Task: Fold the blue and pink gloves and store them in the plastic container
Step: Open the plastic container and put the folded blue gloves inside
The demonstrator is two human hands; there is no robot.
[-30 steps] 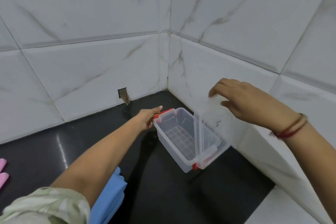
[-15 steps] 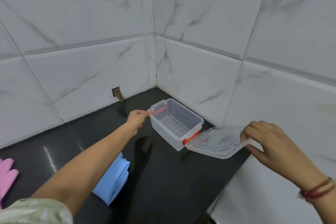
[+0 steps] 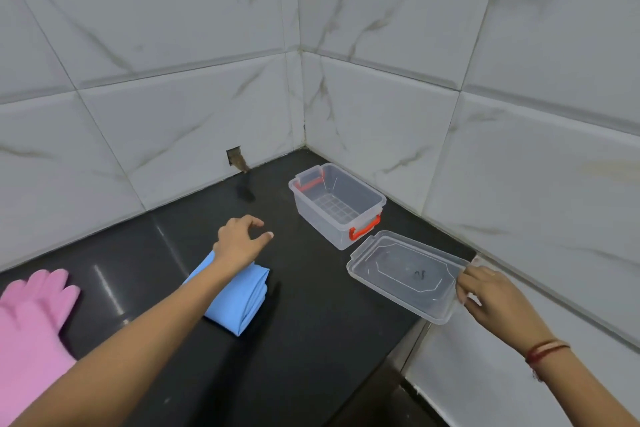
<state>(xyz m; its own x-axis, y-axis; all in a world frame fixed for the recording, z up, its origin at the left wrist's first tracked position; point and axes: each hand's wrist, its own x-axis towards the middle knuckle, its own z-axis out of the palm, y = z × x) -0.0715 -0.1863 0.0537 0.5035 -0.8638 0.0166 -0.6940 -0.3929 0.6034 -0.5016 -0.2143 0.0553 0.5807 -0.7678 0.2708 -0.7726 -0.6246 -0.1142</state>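
The clear plastic container (image 3: 363, 218) with red clips stands open and empty on the black counter near the tiled corner. Its clear lid (image 3: 405, 274) lies flat just in front of it, and my right hand (image 3: 498, 302) pinches the lid's near right edge. A folded blue glove (image 3: 242, 298) lies left of the lid, partly under my left forearm. My left hand (image 3: 242, 243) hovers above the glove's far end, fingers curled apart, holding nothing. A pink glove (image 3: 31, 319) lies flat at the far left, fingers pointing away from me.
White marble-look wall tiles (image 3: 519, 184) close the counter (image 3: 311, 340) at the back and right. A small broken notch (image 3: 235, 159) sits in the back wall's base. The counter's right edge drops off beside the lid.
My right hand has taken the lid off the container and lowered it onto the counter in front. My left hand let go of the container's clip and drew back over the blue glove.
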